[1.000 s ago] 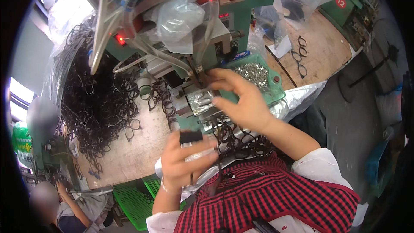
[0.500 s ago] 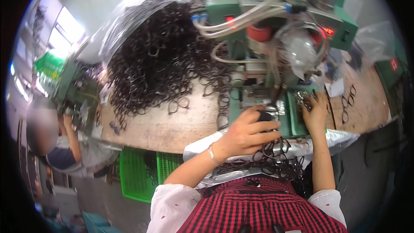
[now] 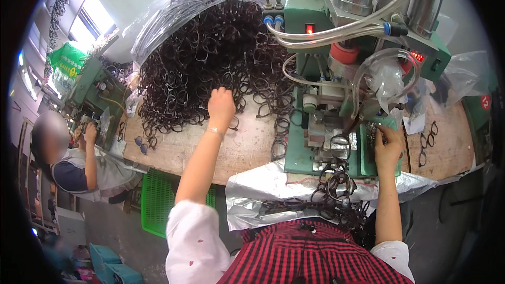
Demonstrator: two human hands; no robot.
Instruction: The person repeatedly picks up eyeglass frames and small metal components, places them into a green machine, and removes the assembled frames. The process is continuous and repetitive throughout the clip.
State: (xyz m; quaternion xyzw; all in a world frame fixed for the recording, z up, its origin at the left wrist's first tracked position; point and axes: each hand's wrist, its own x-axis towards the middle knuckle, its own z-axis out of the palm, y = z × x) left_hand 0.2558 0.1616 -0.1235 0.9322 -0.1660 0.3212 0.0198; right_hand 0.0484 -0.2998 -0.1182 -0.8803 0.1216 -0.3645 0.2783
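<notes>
My left hand (image 3: 221, 108) reaches to the front of a big heap of dark eyeglass frames (image 3: 184, 68) on the bench. Its fingers are curled together against the heap, and their tips are hidden. My right hand (image 3: 388, 150) rests over a small green tray (image 3: 366, 163) of tiny parts, with thumb and fingers bent together. Whatever those fingers pinch is too small to make out. Between the hands stands a green press machine (image 3: 305, 152). One dark eyeglass frame (image 3: 341, 146) sits at its metal fixture, and more hang in a cluster below its front edge.
Clear plastic sheeting (image 3: 158, 21) covers the heap's back. Loose frames (image 3: 423, 150) lie on the bench at right. Air hoses (image 3: 336, 34) loop across the machine. Below the bench stands a green basket (image 3: 152, 210). A co-worker (image 3: 79, 173) sits at another machine, far left.
My left hand has left the machine's front and moved left and away to the heap. An eyeglass frame at the fixture is now uncovered. My right hand stays at the tray.
</notes>
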